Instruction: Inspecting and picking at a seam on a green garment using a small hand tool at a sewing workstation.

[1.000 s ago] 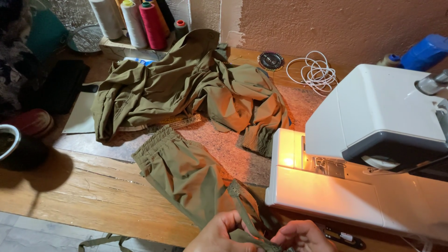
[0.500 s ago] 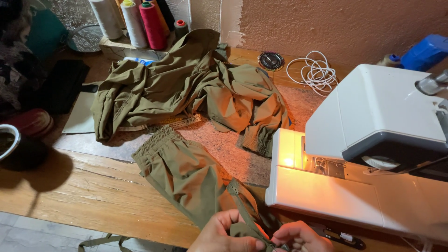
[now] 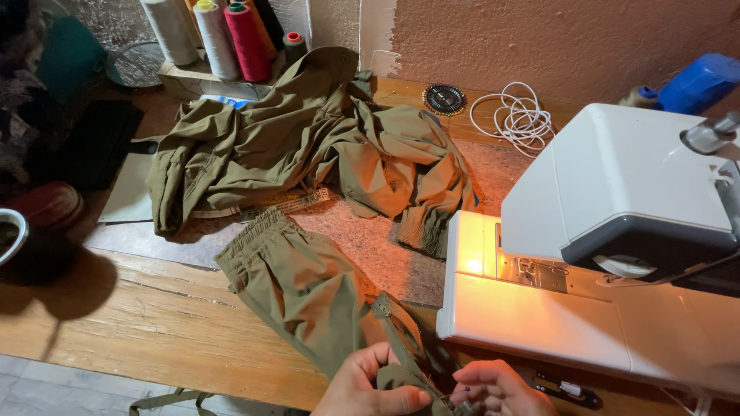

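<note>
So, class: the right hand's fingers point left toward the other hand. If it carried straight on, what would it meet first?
Most likely the fold of olive fabric pinched between the hands, then the left hand. The right hand sits almost against it, though depth is hard to judge.

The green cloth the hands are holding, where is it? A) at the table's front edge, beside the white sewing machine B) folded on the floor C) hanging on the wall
A: both hands pinch the olive cloth on the wooden table, left of the sewing machine.

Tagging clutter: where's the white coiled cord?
Head view, upper right of centre: white coiled cord lies on the table by the wall, between the round pin wheel and the sewing machine.
</note>
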